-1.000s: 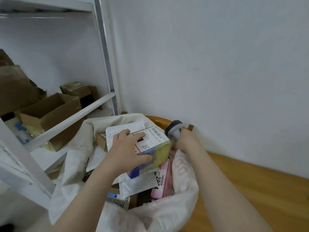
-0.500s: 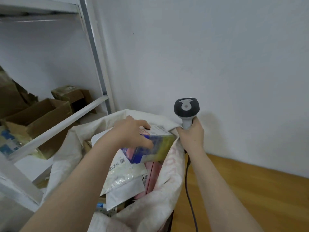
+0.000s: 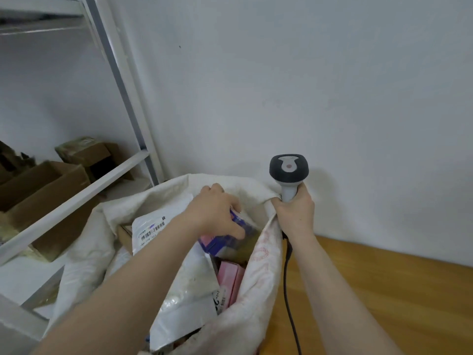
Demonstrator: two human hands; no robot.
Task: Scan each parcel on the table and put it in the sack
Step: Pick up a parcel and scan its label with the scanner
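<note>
Fingers [image 3: 231, 233] of the left hand [image 3: 212, 213] curl round the purple-and-yellow box [image 3: 225, 245], now lower inside the white woven sack [image 3: 256, 285]; the right hand [image 3: 295, 213] grips the grey scanner [image 3: 288, 167]; release looks due.

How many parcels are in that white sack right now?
5 show: a blue box gripped by the left hand, a pink box below it, a labelled white mailer behind, a shiny mailer in front, a brown carton corner at left. More may lie hidden underneath.

My left hand [image 3: 215, 213], arm extended forward, fingers curled over a parcel [image 3: 225, 246]; my right hand [image 3: 294, 215], fist upright, grips the scanner [image 3: 288, 170].
</note>
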